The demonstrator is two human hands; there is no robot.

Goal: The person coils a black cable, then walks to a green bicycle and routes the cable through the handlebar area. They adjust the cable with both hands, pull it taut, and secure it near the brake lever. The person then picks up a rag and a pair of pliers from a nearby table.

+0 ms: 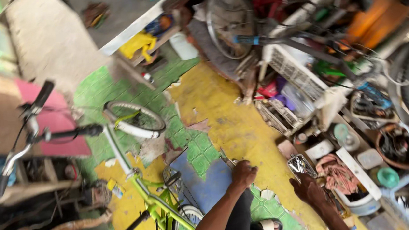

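Head view: right hand [309,189] beside upright tools [298,163] (tips up).

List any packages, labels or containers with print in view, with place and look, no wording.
Small packet: on the yellow floor beside the green bike frame, flat, yellow and blue.
White jug: on the green tiles under the shelf edge, boxy, plain white.
Teal lid: right of the pink rag, round.
No signs or screens show.
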